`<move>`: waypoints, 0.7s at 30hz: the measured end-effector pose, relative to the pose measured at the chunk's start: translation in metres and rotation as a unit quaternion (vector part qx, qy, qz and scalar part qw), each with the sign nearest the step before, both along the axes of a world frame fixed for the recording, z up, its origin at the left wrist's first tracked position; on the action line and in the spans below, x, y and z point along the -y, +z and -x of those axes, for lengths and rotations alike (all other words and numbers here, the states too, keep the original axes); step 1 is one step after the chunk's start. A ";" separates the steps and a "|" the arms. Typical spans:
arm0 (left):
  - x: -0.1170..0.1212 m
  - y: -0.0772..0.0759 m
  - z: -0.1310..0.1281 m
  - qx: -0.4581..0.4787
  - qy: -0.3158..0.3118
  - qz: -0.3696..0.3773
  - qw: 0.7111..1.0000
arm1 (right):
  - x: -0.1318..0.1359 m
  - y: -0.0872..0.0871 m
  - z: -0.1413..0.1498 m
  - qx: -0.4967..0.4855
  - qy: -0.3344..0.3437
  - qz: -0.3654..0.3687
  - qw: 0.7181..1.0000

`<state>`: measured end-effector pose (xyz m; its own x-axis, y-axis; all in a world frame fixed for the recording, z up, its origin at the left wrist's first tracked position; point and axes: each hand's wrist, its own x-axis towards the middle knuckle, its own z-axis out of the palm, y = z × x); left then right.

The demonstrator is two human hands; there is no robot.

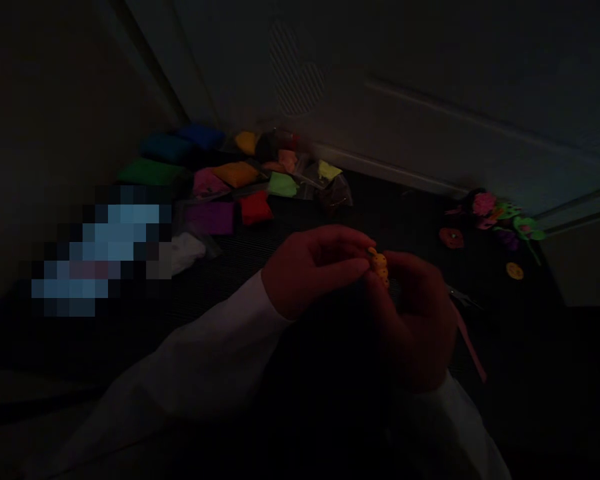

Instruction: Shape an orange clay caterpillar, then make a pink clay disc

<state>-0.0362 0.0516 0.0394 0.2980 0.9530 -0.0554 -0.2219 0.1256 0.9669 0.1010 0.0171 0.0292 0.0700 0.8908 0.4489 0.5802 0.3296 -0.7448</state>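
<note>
A small orange-yellow clay figure (pixel 380 265), lumpy with dark dots and a thin curl at its top, is held up between my two hands. My left hand (pixel 315 270) pinches near its upper left side with thumb and fingertips. From the right, my right hand (pixel 423 317) curls round it, the thumb against its lower part. Fingers cover some of the figure, and the light is very dim. Beyond my right hand lie scissors (pixel 465 298), partly hidden, and a pink strip (pixel 473 350).
Bags of coloured clay, among them a red one (pixel 256 208), a purple one (pixel 211 218) and a green one (pixel 153 172), lie at the back left. A blurred bright screen (pixel 105 250) is at left. Clay flowers (pixel 503 217) and a yellow disc (pixel 515 270) lie at right.
</note>
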 end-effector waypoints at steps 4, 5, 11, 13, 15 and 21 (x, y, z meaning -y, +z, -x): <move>-0.003 -0.004 -0.002 0.024 -0.028 0.035 0.999 | 0.000 -0.002 -0.001 -0.023 0.013 0.010 1.000; -0.003 -0.005 -0.002 0.031 -0.029 0.042 0.998 | 0.000 -0.002 -0.001 -0.018 0.021 0.008 1.000; -0.005 -0.007 -0.005 0.099 -0.027 0.096 0.990 | -0.001 0.003 -0.003 0.032 0.058 -0.021 0.998; -0.005 -0.006 -0.006 0.123 -0.026 0.117 0.985 | 0.000 0.004 -0.003 0.036 0.063 -0.028 0.997; -0.006 -0.006 -0.007 0.154 -0.027 0.148 0.977 | 0.001 0.004 -0.002 0.040 0.058 -0.033 0.997; -0.005 -0.004 -0.008 0.229 -0.072 0.231 0.943 | 0.005 0.008 -0.008 -0.007 0.070 0.014 0.997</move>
<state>-0.0287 0.0568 0.0352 0.5161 0.8066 -0.2882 -0.5516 0.5704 0.6086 0.1092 0.0125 0.0376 -0.0500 0.9042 0.4241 0.5186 0.3864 -0.7627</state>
